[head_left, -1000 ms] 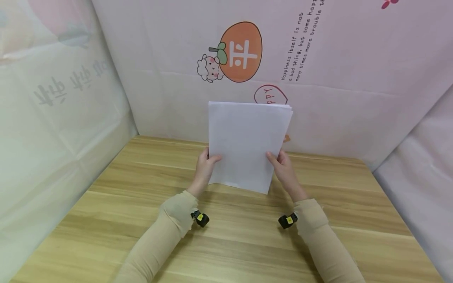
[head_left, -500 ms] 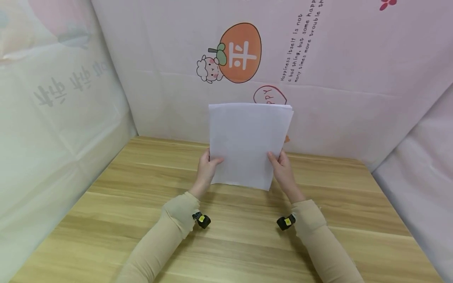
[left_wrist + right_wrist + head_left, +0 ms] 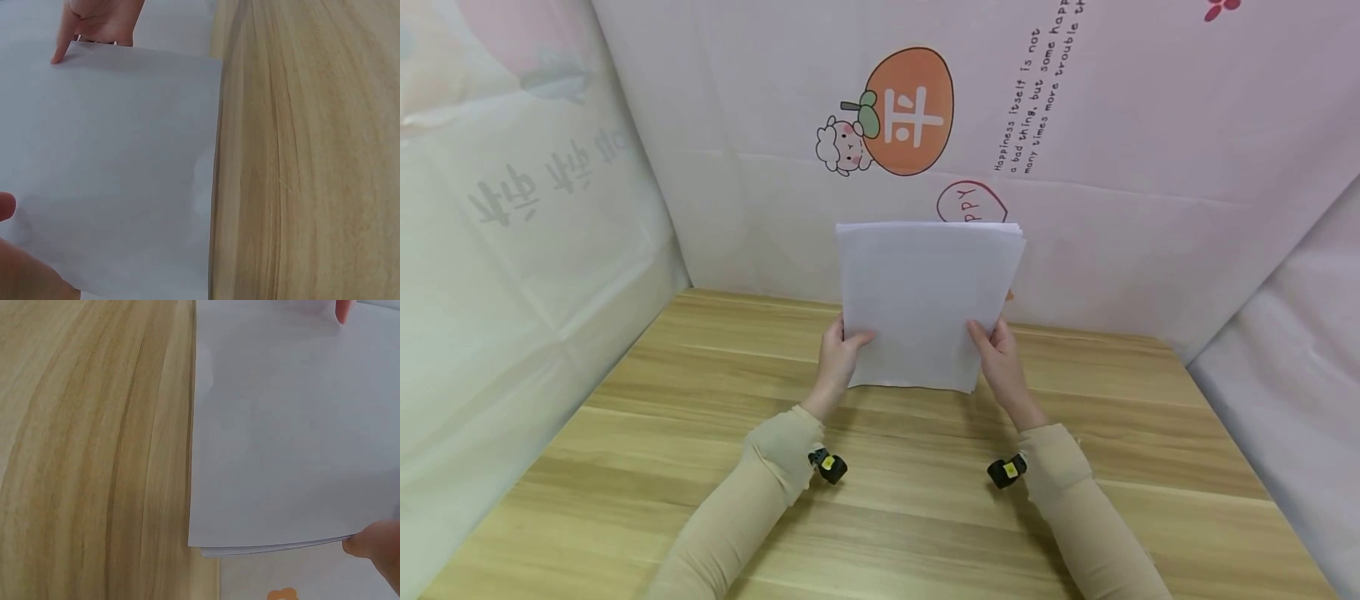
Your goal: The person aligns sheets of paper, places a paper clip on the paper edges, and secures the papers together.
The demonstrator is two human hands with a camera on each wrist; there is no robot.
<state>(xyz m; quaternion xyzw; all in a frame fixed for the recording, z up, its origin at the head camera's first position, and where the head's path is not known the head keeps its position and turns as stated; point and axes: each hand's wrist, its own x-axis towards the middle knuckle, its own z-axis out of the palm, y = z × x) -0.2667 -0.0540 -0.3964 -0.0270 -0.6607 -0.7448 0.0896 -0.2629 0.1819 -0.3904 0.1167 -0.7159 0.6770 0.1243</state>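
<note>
A stack of white paper sheets is held up facing me, its lower edge close to the wooden table. My left hand grips the left side, thumb on the front and fingers hidden behind. On the opposite side my right hand pinches the stack in the same way. The right wrist view shows the sheets' edges slightly offset beside the right thumb. In the left wrist view the right hand appears across the paper, and part of the left thumb is at the frame's edge.
The wood-grain table extends around both forearms. Behind it rises a pale printed backdrop, with white fabric at the left side. Each wrist carries a small black camera.
The lower edge of the paper has risen slightly and evened out, and the stack's top now looks a little wider. Both hands keep their grip almost in place.
</note>
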